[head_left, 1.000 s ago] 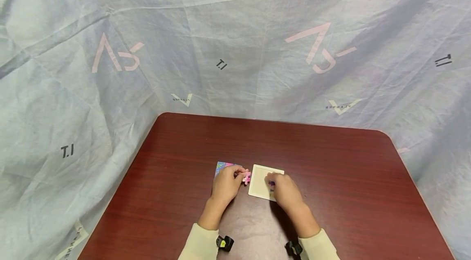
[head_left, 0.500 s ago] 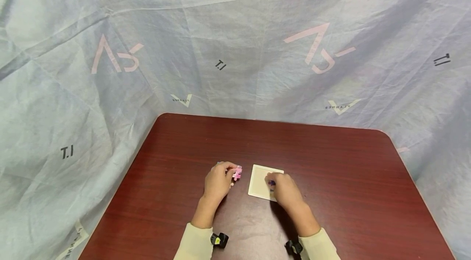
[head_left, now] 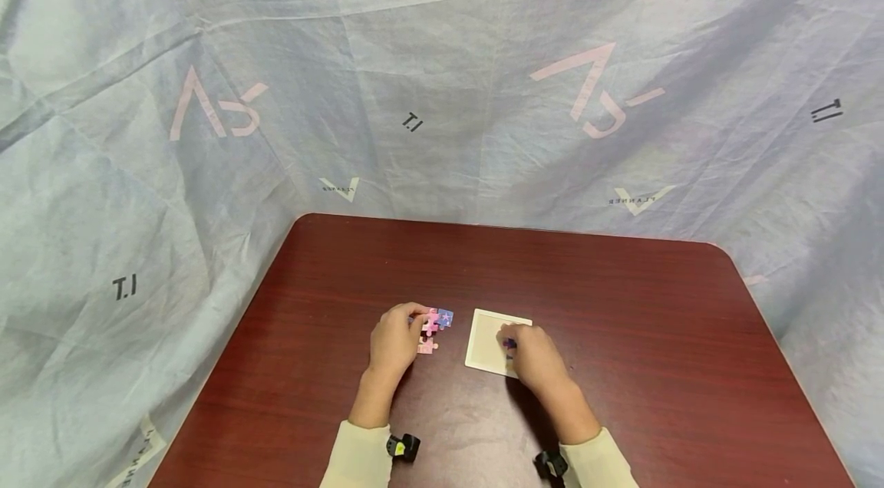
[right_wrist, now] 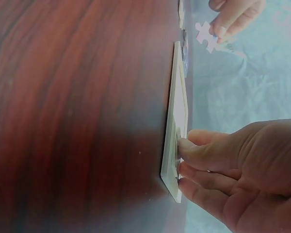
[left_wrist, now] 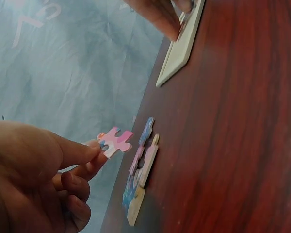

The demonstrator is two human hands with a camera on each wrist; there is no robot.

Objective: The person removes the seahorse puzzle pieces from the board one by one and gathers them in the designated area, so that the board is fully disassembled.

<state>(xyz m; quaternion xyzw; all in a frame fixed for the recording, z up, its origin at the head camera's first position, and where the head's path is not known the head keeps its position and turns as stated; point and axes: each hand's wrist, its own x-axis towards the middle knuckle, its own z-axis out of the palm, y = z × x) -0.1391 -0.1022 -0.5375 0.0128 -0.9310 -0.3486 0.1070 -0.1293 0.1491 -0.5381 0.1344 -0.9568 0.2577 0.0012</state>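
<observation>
My left hand pinches a pink jigsaw puzzle piece between thumb and forefinger. The piece is held tilted above the table, beside several other puzzle pieces lying flat and close together. Those show blue, pink and cream in the head view, partly hidden by the hand. My right hand is over the right part of a square cream puzzle tray. Its thumb and fingers hold a small dark-purple puzzle piece low at the tray, mostly covered by the fingers.
A dark red wood-grain table lies under everything. Pale printed cloth hangs behind it and at both sides. Black cameras are strapped to both wrists.
My left hand has moved leftward, away from the tray, with the pink puzzle piece, uncovering blue and pink pieces on the table. The right hand and tray stay in place.
</observation>
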